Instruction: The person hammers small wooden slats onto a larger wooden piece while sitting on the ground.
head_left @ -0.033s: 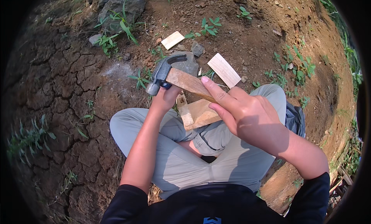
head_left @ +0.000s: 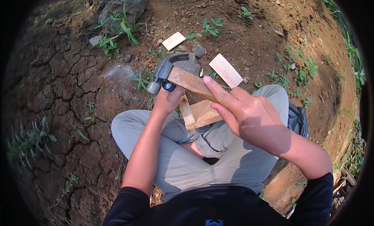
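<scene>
The hammer (head_left: pixel 189 82) was above the person's crossed legs, and its metal head (head_left: pixel 159 76) pointed to the left. The right hand (head_left: pixel 249 109) was closed around the wooden handle, and its index finger (head_left: pixel 216 90) lay straight along it. The left hand (head_left: pixel 169 100) was just under the head of the hammer, on the person's side. Its fingers were mostly hidden there, so I cannot tell whether it gripped something. A blue thing (head_left: pixel 168 86), small, round and shiny, showed between this hand and the hammer; what it was, I cannot tell.

Nearer to the person than the hammer, a pale strip (head_left: pixel 187 113) of wood met the left end of a block (head_left: pixel 204 113). The upper end of the strip came close to the left hand. Beyond the hammer, a flat stone (head_left: pixel 189 66) lay on the soil (head_left: pixel 97 120), partly covered by the claw. Farther beyond the hammer there was a small board (head_left: pixel 173 41), and to the right of that, a longer board (head_left: pixel 226 71). A big rock (head_left: pixel 126 11) stood far beyond the hammer, to the left.
</scene>
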The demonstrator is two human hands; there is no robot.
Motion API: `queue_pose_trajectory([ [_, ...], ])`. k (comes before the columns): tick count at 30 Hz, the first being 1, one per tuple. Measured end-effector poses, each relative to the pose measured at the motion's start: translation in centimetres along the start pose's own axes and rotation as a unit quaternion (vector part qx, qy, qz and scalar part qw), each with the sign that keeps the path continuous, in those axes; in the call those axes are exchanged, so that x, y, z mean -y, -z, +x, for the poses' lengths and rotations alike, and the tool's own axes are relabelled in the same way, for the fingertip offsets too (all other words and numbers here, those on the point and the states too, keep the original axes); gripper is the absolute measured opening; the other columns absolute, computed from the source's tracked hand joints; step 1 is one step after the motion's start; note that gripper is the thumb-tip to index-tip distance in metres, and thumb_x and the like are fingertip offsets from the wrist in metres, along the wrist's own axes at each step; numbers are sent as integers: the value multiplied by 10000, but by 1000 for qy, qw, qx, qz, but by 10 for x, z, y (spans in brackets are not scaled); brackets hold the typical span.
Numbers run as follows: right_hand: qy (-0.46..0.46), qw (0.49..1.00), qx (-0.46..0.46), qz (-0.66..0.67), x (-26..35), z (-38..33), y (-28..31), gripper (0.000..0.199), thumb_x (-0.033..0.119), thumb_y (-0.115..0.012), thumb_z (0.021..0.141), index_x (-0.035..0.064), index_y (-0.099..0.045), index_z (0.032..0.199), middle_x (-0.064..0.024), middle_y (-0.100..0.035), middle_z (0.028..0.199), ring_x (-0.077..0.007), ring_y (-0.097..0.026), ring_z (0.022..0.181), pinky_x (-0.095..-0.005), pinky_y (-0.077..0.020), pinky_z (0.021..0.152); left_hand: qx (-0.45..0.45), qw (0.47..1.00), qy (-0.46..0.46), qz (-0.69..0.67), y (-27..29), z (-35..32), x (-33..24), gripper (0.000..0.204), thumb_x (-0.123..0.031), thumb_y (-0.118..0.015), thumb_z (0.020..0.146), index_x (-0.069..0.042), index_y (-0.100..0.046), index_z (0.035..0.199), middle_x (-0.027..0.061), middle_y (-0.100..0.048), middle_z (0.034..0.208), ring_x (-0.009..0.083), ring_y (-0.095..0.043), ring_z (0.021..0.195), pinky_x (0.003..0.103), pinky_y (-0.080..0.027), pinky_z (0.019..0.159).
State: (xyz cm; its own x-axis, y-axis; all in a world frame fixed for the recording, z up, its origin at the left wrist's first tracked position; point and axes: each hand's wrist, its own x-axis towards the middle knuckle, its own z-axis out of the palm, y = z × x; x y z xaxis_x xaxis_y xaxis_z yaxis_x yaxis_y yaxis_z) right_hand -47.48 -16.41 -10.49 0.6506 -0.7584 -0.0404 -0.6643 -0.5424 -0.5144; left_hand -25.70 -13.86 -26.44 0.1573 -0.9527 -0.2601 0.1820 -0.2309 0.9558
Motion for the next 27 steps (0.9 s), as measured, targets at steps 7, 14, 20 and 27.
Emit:
queue_pose_trajectory([
  [7, -12, 1000, -2, 20, -8, -11, -25, 640, 148, -716, 912, 179, -478, 1505, -86, -547, 719, -264, -575, 570, -383, -506, 532, 63, 992, -37, 107, 25, 4, 35, 120, -67, -691, 848, -12, -658, 950, 57, -697, 916, 127, -635, 822, 321, -507, 728],
  [14, -38, 999, 28, 20, -11, -14, -23, 624, 130, -702, 923, 170, -480, 1505, -95, -552, 731, -276, -576, 609, -405, -492, 562, 53, 992, -52, 104, 7, 7, 12, 104, -81, -709, 830, 7, -654, 821, 17, -655, 728, 107, -590, 667, 295, -478, 632],
  [20, -51, 996, -3, 69, -10, -11, -12, 641, 126, -685, 933, 175, -448, 1526, -96, -560, 744, -271, -573, 615, -403, -485, 555, 68, 992, -42, 93, 5, 11, 14, 115, -76, -707, 825, 4, -666, 897, 44, -685, 812, 131, -621, 724, 306, -501, 691],
  [27, -28, 995, 3, 91, -25, -10, -21, 625, 162, -667, 950, 174, -437, 1531, -88, -547, 733, -270, -553, 584, -400, -494, 530, 49, 997, 41, 44, 18, 9, 15, 81, -86, -669, 853, -8, -646, 864, 12, -609, 701, 94, -559, 618, 281, -421, 547],
])
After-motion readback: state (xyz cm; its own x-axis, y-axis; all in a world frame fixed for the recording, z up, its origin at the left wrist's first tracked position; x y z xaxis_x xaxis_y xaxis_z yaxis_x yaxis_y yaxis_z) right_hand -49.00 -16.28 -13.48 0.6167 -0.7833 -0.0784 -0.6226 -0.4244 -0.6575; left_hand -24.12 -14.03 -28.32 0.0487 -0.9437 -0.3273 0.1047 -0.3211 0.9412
